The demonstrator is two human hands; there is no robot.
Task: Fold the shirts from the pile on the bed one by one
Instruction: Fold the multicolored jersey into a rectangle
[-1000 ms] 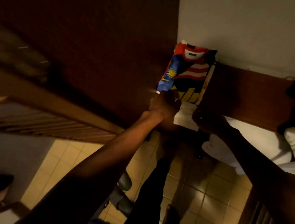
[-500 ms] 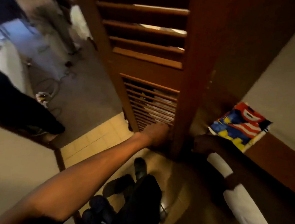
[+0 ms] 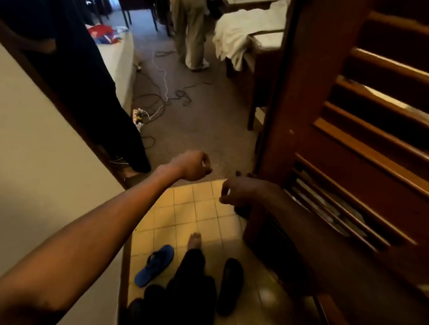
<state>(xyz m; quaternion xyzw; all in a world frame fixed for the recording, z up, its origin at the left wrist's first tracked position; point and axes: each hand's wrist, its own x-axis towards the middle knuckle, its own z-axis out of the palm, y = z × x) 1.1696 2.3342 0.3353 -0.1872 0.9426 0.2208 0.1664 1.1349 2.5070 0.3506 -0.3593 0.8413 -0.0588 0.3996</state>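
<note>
Stood in the doorway with both arms stretched forward. Held the left hand [image 3: 192, 166] out over the edge of the carpet [image 3: 201, 125], fingers curled right in, nothing in it. Had the right hand [image 3: 241, 193] just beside it and a bit lower, not touching the left, above the tiled floor [image 3: 194, 212], also curled up and gripping nothing. Spotted the shirts [image 3: 103, 33], a red and blue heap, way off at the far left on the bed [image 3: 119, 60], well apart from either hand. Had the louvred wooden door [image 3: 363, 153] right alongside the right arm. Saw a power strip [image 3: 138, 116] and a tangle of cables [image 3: 163, 81] on the carpet, plus another person [image 3: 190, 27] in pale trousers standing further in, next to a rumpled white sheet [image 3: 242, 28]. Noticed a blue flip-flop [image 3: 155, 264] and a black shoe [image 3: 230, 285] down on the tiles near a bare foot [image 3: 195, 240].
</note>
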